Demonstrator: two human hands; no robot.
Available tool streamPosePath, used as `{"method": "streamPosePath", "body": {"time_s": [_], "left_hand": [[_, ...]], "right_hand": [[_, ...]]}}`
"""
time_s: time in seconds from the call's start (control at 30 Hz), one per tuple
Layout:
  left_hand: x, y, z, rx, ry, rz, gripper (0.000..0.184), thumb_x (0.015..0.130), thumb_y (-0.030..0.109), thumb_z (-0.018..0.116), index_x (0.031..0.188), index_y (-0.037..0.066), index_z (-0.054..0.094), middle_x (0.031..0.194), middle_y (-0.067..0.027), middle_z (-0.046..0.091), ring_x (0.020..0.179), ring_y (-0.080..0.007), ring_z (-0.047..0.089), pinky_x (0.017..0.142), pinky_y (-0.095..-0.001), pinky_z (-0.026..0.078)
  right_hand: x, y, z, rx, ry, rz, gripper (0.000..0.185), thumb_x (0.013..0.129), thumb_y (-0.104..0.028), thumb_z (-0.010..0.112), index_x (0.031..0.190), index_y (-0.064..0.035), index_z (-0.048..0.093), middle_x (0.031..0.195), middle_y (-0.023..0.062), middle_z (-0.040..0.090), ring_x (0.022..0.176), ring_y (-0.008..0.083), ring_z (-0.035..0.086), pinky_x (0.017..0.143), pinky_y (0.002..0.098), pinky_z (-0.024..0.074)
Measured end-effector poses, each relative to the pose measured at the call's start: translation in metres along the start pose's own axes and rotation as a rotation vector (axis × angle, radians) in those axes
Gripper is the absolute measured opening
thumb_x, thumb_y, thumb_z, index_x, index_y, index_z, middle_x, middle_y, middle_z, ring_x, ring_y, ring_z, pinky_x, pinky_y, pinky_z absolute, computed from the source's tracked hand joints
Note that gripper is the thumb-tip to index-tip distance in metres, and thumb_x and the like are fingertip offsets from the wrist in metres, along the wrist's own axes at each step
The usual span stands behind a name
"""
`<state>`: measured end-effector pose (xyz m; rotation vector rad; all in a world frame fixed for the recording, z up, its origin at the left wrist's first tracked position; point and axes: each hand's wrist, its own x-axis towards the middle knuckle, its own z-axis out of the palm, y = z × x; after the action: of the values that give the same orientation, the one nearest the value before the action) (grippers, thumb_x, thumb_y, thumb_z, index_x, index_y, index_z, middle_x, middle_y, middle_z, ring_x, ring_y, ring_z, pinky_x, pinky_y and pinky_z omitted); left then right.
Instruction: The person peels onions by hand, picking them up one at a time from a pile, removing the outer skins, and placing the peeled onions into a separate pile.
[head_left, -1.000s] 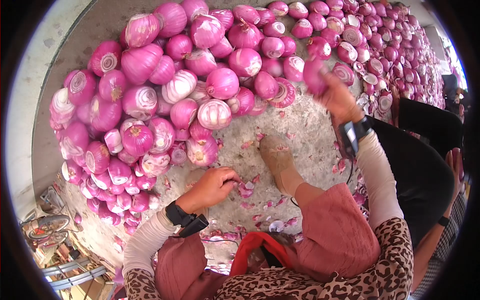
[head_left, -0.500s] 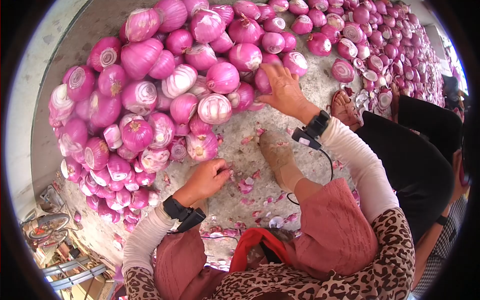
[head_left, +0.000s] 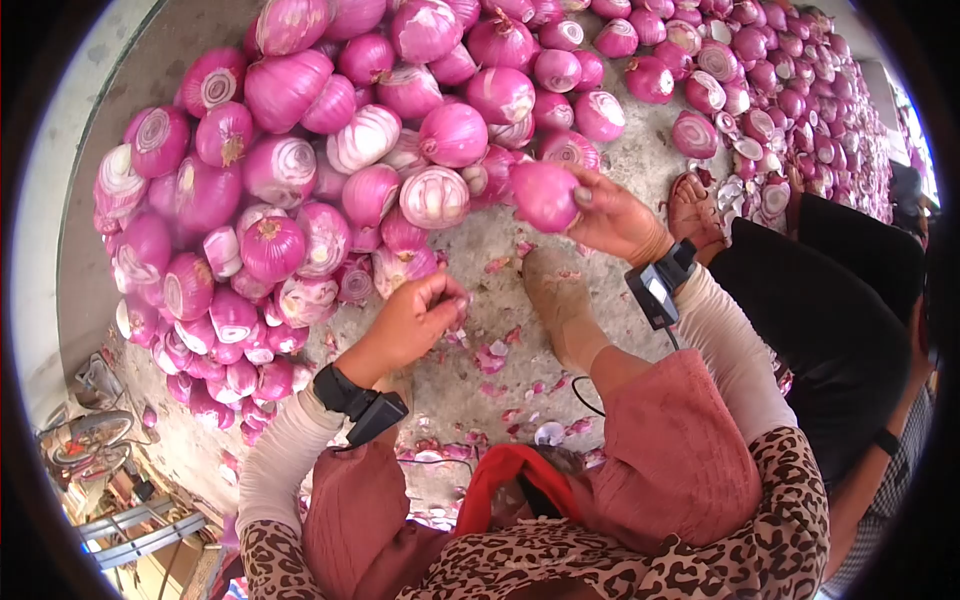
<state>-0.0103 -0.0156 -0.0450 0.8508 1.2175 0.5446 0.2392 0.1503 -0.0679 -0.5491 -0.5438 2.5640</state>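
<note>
A purple-red onion [head_left: 545, 196] is between the thumb and fingers of my right hand [head_left: 622, 222], raised in front of the pile's near edge. My left hand [head_left: 412, 318] is closed, with the thumb against curled fingers. Whatever it may hold is too small or hidden to make out. Just beyond the left hand lies a pale-bottomed onion [head_left: 402, 268], at the edge of the heap. A cut onion with white ribs [head_left: 434, 197] sits between the two hands, on the pile's front.
A large heap of onions [head_left: 285, 92] fills the left and far side. Another onion pile [head_left: 770, 90] spreads at the far right. Onion skins [head_left: 490, 356] litter the concrete floor [head_left: 440, 390]. Beside me on the right is another person's black-trousered leg [head_left: 810, 320] and sandalled foot [head_left: 694, 212].
My right hand has drawn an onion out of the pile and brought it nearer to me. My left hand has risen slightly toward the heap, still closed.
</note>
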Motion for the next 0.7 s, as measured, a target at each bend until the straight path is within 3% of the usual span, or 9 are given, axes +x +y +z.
{"method": "streamPosePath", "body": {"time_s": [0.03, 0.1, 0.17, 0.33, 0.37, 0.47, 0.53, 0.6, 0.7], "left_hand": [[0.001, 0.007, -0.001, -0.066, 0.006, 0.012, 0.013, 0.091, 0.009, 0.053, 0.102, 0.001, 0.054, 0.082, -0.0018, 0.059, 0.072, -0.0082, 0.054, 0.065, -0.0232, 0.046], [0.003, 0.025, -0.001, -0.139, 0.010, 0.021, 0.016, 0.093, 0.013, 0.053, 0.106, 0.003, 0.053, 0.083, -0.0028, 0.059, 0.073, -0.0089, 0.055, 0.066, -0.0235, 0.046], [0.006, 0.041, 0.001, -0.227, 0.132, 0.079, 0.019, 0.093, 0.016, 0.054, 0.108, 0.005, 0.052, 0.084, -0.0027, 0.060, 0.074, -0.0091, 0.056, 0.066, -0.0234, 0.046], [0.011, 0.044, 0.001, -0.087, 0.120, 0.104, 0.019, 0.092, 0.020, 0.057, 0.103, 0.005, 0.056, 0.081, -0.0012, 0.059, 0.071, -0.0079, 0.056, 0.061, -0.0226, 0.045], [0.010, 0.042, 0.000, -0.012, 0.084, 0.098, 0.017, 0.092, 0.020, 0.057, 0.099, 0.005, 0.057, 0.078, -0.0005, 0.059, 0.069, -0.0073, 0.055, 0.060, -0.0225, 0.045], [0.008, 0.039, -0.001, 0.103, 0.014, 0.067, 0.015, 0.092, 0.019, 0.056, 0.093, 0.005, 0.058, 0.073, 0.0008, 0.057, 0.067, -0.0066, 0.054, 0.058, -0.0223, 0.044], [0.007, 0.037, 0.001, 0.143, -0.021, 0.041, 0.015, 0.093, 0.019, 0.056, 0.090, 0.005, 0.058, 0.071, 0.0013, 0.056, 0.065, -0.0065, 0.054, 0.058, -0.0222, 0.044], [0.007, 0.036, 0.003, -0.020, -0.053, -0.059, 0.019, 0.093, 0.020, 0.054, 0.087, 0.002, 0.058, 0.068, -0.0001, 0.056, 0.060, -0.0070, 0.053, 0.055, -0.0226, 0.045], [0.004, 0.031, 0.003, -0.263, -0.059, -0.130, 0.016, 0.094, 0.018, 0.052, 0.091, 0.003, 0.057, 0.073, -0.0003, 0.057, 0.064, -0.0090, 0.054, 0.059, -0.0233, 0.045]], "right_hand": [[-0.002, 0.007, 0.004, 0.048, -0.072, 0.089, 0.063, 0.082, -0.014, 0.064, 0.136, -0.0016, 0.033, 0.135, 0.0161, 0.042, 0.125, 0.0311, 0.043, 0.106, 0.0467, 0.0327], [-0.006, 0.018, 0.017, 0.101, -0.084, 0.141, 0.069, 0.081, -0.016, 0.065, 0.138, -0.0016, 0.030, 0.139, 0.0171, 0.037, 0.128, 0.0338, 0.038, 0.108, 0.0478, 0.0283], [-0.009, 0.022, 0.025, 0.097, -0.156, 0.234, 0.060, 0.085, -0.013, 0.061, 0.137, -0.0015, 0.032, 0.134, 0.0118, 0.043, 0.123, 0.0229, 0.045, 0.105, 0.0403, 0.0350], [-0.009, 0.028, 0.038, -0.148, -0.263, 0.365, 0.070, 0.078, -0.022, 0.072, 0.134, -0.0006, 0.035, 0.125, 0.0098, 0.047, 0.115, 0.0166, 0.048, 0.099, 0.0294, 0.0387], [-0.010, 0.028, 0.038, -0.150, -0.258, 0.361, 0.070, 0.078, -0.022, 0.072, 0.134, -0.0006, 0.035, 0.125, 0.0098, 0.047, 0.115, 0.0166, 0.048, 0.099, 0.0294, 0.0387], [-0.012, 0.029, 0.038, -0.339, -0.265, 0.400, 0.084, 0.070, -0.039, 0.077, 0.131, 0.0023, 0.037, 0.126, 0.0112, 0.047, 0.116, 0.0185, 0.046, 0.101, 0.0319, 0.0340], [-0.016, 0.031, 0.036, -0.306, -0.250, 0.419, 0.084, 0.069, -0.039, 0.077, 0.131, 0.0022, 0.038, 0.125, 0.0109, 0.048, 0.116, 0.0183, 0.046, 0.101, 0.0317, 0.0338], [-0.018, 0.030, 0.035, -0.275, -0.233, 0.437, 0.084, 0.069, -0.039, 0.077, 0.131, 0.0020, 0.038, 0.125, 0.0105, 0.048, 0.116, 0.0182, 0.046, 0.101, 0.0316, 0.0336], [-0.017, 0.028, 0.036, -0.355, -0.251, 0.394, 0.085, 0.067, -0.040, 0.078, 0.131, 0.0003, 0.039, 0.125, 0.0098, 0.047, 0.117, 0.0184, 0.046, 0.101, 0.0313, 0.0332]]}}
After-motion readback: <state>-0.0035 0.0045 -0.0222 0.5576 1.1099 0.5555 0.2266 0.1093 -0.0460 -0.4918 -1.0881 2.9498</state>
